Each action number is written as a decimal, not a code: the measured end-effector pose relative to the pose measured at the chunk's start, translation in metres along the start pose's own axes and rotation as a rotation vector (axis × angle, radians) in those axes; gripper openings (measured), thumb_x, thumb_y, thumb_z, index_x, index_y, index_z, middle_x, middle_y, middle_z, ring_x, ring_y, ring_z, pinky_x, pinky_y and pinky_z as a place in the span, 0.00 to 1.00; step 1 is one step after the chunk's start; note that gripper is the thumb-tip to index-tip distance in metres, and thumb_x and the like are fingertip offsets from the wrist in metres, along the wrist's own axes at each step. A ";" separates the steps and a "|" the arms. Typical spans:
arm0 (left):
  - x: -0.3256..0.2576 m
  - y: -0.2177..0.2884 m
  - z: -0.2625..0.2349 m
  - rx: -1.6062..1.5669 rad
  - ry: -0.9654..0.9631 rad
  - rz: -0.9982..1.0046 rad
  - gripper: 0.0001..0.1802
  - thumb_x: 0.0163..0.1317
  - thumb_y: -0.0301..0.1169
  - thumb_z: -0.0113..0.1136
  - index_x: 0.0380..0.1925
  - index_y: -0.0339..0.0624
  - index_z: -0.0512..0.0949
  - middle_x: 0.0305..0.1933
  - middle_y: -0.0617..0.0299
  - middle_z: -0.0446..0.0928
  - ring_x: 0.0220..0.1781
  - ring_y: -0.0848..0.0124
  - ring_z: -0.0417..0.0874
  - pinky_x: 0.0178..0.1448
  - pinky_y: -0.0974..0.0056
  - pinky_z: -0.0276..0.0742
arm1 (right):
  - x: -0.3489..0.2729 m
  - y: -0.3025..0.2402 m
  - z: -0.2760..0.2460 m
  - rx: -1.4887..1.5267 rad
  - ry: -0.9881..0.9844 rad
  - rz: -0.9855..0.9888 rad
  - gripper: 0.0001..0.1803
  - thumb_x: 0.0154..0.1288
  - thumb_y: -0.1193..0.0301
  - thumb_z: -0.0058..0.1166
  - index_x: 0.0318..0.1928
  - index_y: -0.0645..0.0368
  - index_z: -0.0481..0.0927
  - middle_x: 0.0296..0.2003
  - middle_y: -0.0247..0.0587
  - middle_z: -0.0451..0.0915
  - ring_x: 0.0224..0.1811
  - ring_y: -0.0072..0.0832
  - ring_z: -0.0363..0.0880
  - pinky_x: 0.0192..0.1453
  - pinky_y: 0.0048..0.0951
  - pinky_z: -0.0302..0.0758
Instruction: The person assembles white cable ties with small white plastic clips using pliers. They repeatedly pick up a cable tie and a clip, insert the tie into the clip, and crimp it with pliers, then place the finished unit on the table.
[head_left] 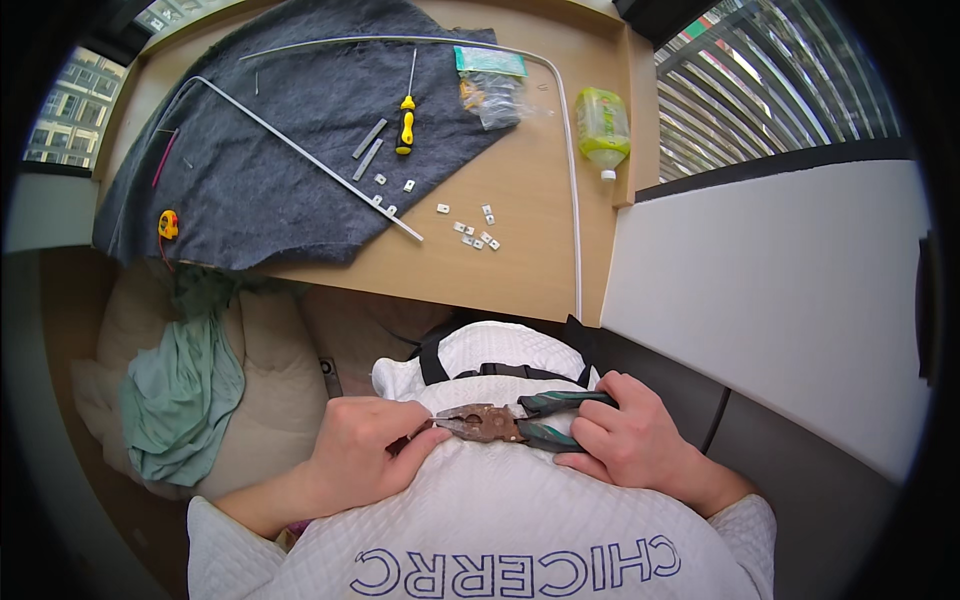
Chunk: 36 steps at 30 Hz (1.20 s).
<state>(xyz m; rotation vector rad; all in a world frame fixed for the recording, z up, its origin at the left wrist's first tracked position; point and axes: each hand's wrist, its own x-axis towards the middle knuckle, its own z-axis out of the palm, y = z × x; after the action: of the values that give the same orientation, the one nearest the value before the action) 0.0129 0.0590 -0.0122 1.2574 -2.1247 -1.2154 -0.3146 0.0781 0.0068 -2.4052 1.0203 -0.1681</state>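
Close to the body, at 6 o'clock, the right hand (625, 440) wraps its grip around the dark green handles of a pair of rusty pliers (500, 422), squeezing them together. The left hand (365, 450) meets the pliers' nose, its fingertips pinched together on something too small to make out. Both hands rest against a white quilted top. At 8 o'clock a pale green cloth (185, 385) lies draped over a beige cushion (270, 390). Farther off, toward 12 o'clock, the wooden table (520, 270) carries small white clips (475, 232), a dark grey felt cloth (280, 140), a yellow screwdriver (406, 122), a long thin white rod (310, 158), a clear bag of small parts (492, 88) and, at 1 o'clock, a green bottle (602, 128) on its side. A small yellow tape measure (168, 224) sits at 10 o'clock.
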 end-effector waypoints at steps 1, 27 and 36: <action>0.001 -0.001 0.000 -0.002 0.013 -0.008 0.13 0.61 0.31 0.75 0.25 0.39 0.81 0.18 0.54 0.76 0.20 0.56 0.80 0.25 0.56 0.71 | 0.002 0.000 0.000 0.005 0.001 0.005 0.24 0.64 0.51 0.69 0.27 0.55 0.74 0.29 0.36 0.73 0.37 0.41 0.75 0.38 0.39 0.74; 0.039 0.002 -0.022 -0.266 0.252 0.024 0.12 0.72 0.28 0.58 0.44 0.35 0.89 0.21 0.63 0.76 0.21 0.76 0.75 0.26 0.69 0.64 | 0.019 0.014 -0.009 -0.060 0.317 0.076 0.25 0.56 0.48 0.71 0.25 0.53 0.74 0.35 0.34 0.79 0.50 0.51 0.74 0.53 0.54 0.67; 0.054 0.011 -0.017 -0.364 0.383 -0.001 0.17 0.61 0.14 0.60 0.48 0.34 0.90 0.27 0.55 0.85 0.28 0.69 0.87 0.33 0.69 0.78 | 0.023 0.019 -0.016 -0.063 0.355 0.116 0.22 0.53 0.51 0.74 0.26 0.53 0.76 0.35 0.33 0.81 0.52 0.54 0.72 0.55 0.52 0.67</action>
<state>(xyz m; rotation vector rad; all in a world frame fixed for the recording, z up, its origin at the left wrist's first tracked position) -0.0091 0.0071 0.0010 1.2096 -1.5513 -1.1823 -0.3155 0.0445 0.0085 -2.4147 1.3360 -0.5437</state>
